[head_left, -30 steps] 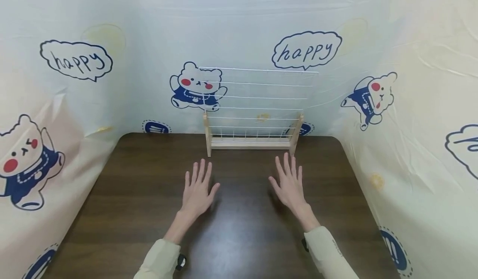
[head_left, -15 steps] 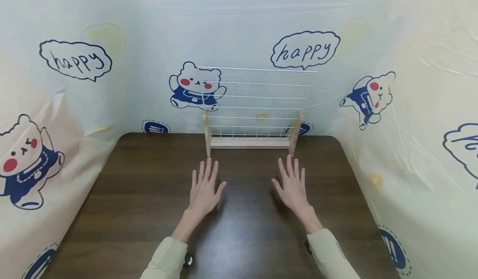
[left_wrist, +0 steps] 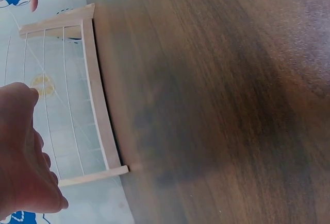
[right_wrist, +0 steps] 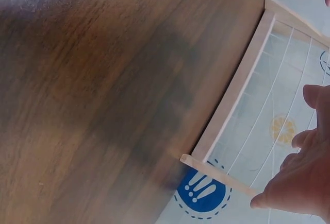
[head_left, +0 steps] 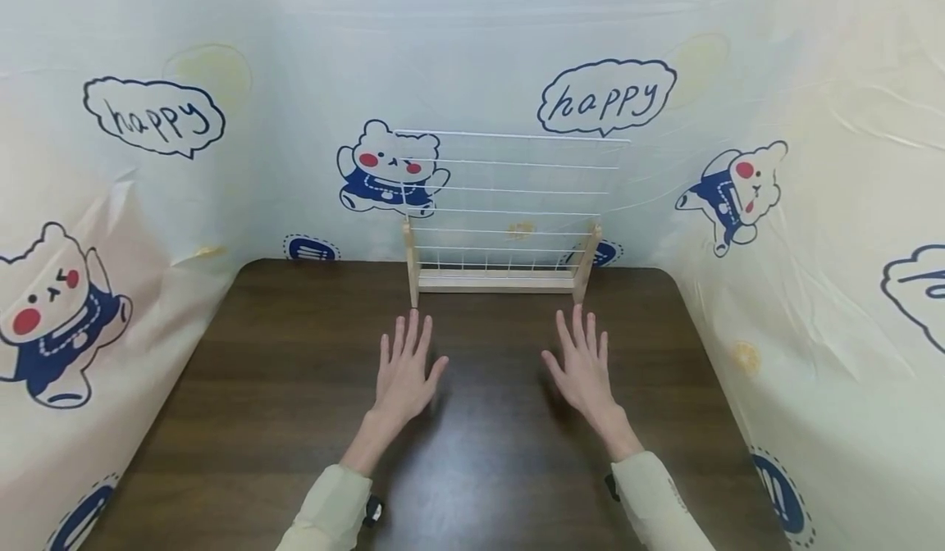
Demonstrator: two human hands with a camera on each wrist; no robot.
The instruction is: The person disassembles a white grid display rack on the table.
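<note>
While the left hand and right hand spread wide, empty, the rack at the far end of the surface looks light but bendy-wired, best held by its wooden uprights.

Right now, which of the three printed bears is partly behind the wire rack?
The middle bear: the wire rack crosses part of its face and body. The far-left bear and the tilted right-hand bear are clear of it.
</note>
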